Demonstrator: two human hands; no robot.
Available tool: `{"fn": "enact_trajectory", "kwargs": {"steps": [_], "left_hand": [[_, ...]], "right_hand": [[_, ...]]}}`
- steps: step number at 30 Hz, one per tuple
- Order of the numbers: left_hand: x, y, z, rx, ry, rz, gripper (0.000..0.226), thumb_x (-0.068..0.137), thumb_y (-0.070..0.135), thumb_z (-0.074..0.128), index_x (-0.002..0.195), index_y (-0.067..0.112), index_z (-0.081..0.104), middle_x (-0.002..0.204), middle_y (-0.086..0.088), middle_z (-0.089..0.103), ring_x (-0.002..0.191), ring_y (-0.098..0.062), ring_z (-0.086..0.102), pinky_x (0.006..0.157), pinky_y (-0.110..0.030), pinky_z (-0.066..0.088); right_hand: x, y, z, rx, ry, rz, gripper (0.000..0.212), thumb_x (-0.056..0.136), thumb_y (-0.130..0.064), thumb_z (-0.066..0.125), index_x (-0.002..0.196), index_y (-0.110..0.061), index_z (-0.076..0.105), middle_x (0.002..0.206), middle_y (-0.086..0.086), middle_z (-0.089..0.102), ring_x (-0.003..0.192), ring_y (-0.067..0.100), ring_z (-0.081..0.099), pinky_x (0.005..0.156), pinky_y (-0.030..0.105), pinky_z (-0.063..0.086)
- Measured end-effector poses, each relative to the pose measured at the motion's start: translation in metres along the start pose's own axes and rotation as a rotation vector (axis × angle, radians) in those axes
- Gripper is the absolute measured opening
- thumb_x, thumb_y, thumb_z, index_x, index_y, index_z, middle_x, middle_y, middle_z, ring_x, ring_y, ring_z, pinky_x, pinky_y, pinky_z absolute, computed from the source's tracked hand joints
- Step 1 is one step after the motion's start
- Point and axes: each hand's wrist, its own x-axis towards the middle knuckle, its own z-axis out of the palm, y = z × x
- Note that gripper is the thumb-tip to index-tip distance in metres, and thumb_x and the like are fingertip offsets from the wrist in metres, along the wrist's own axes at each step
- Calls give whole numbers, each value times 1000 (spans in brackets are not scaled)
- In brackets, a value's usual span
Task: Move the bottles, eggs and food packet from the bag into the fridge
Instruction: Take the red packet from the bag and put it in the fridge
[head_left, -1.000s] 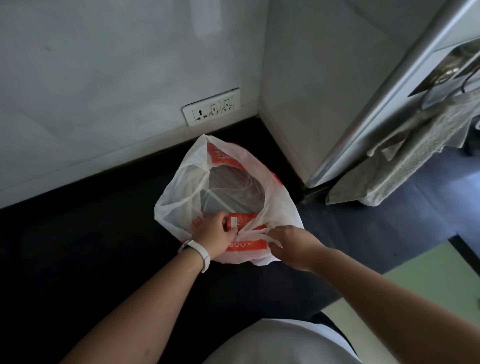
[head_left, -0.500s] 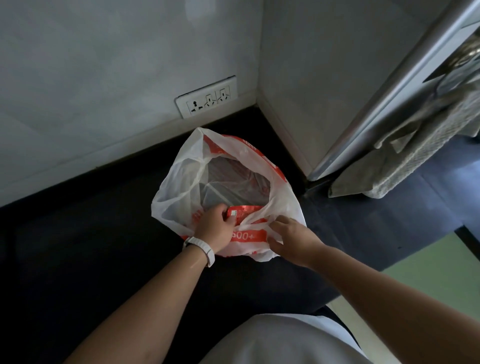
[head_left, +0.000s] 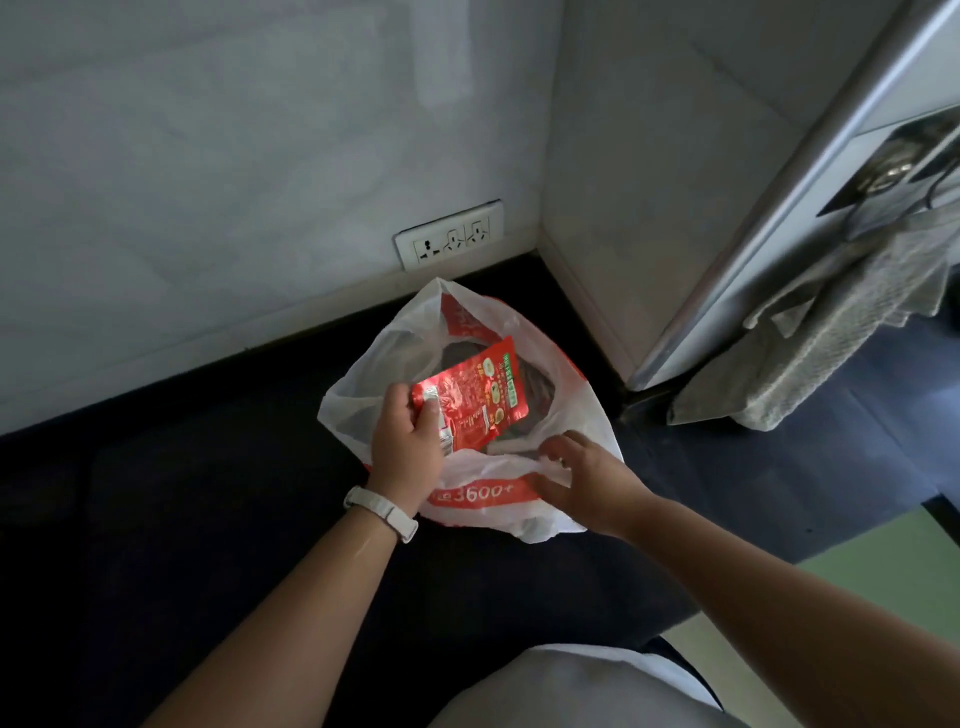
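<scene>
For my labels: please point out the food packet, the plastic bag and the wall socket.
food packet (head_left: 475, 397): head view, red front face.
plastic bag (head_left: 483, 493): head view, near red band.
wall socket (head_left: 449, 241): head view, white faceplate.

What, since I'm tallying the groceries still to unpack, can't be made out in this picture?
Head view only:
- Inside of the bag: dark, and covered by the food packet and left hand; what else it holds does not show.
- Packet print: too small to read.
- Silver door: cut off by the top and right edges; a towel hangs over part of it.
</scene>
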Motion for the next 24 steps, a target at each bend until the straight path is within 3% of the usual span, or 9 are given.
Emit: {"fn": "enact_trajectory", "kwargs": {"steps": [4, 7, 11, 14, 17, 21, 24], "left_hand": [[-13, 10, -7, -230, 61, -75, 9, 103, 26, 50, 108, 19, 50, 110, -1, 64, 99, -20, 68, 72, -32, 57], [-26, 16, -6, -426, 27, -132, 15, 102, 26, 53, 115, 20, 53, 116, -6, 67, 102, -22, 71, 82, -43, 60], [-44, 26, -3, -510, 1, -124, 19, 101, 25, 54, 118, 16, 52, 118, -7, 67, 105, -22, 70, 87, -50, 59], [-56, 31, -1, -424, -6, -51, 19, 100, 23, 56, 117, 15, 53, 115, -5, 68, 101, -17, 71, 86, -43, 60], [-68, 32, 4, -261, -28, 45, 15, 97, 19, 60, 111, 18, 55, 111, 0, 68, 95, -9, 71, 78, -29, 61], [-80, 35, 11, -154, -28, 57, 12, 95, 16, 63, 103, 24, 58, 98, 7, 71, 86, -3, 70, 71, -19, 56], [-85, 39, 15, -152, -40, 17, 16, 93, 16, 67, 106, 25, 60, 99, 8, 73, 90, -3, 71, 75, -24, 58]], "right_hand": [[2, -24, -8, 158, 99, 41, 40, 90, -51, 58, 119, -23, 58, 108, -10, 56, 93, 7, 57, 80, 23, 48], [3, -45, -16, 365, 109, 105, 29, 93, -51, 54, 111, -28, 56, 99, -13, 61, 88, 6, 61, 77, 23, 48], [0, -62, -24, 754, 105, 168, 28, 97, -40, 55, 120, -25, 54, 101, -9, 67, 88, 8, 66, 75, 24, 51], [0, -67, -29, 996, 105, 211, 31, 95, -30, 61, 124, -22, 53, 108, 0, 69, 92, 16, 71, 86, 39, 57], [-2, -71, -38, 1159, 76, 224, 26, 94, -16, 62, 119, -18, 54, 109, 6, 69, 95, 21, 72, 87, 45, 58], [-2, -69, -50, 1231, 59, 203, 27, 92, -5, 61, 117, -13, 56, 114, 13, 69, 98, 29, 71, 90, 53, 55], [-7, -68, -62, 1232, 46, 141, 28, 91, -2, 60, 117, -12, 56, 111, 12, 70, 99, 30, 70, 89, 55, 55]]}}
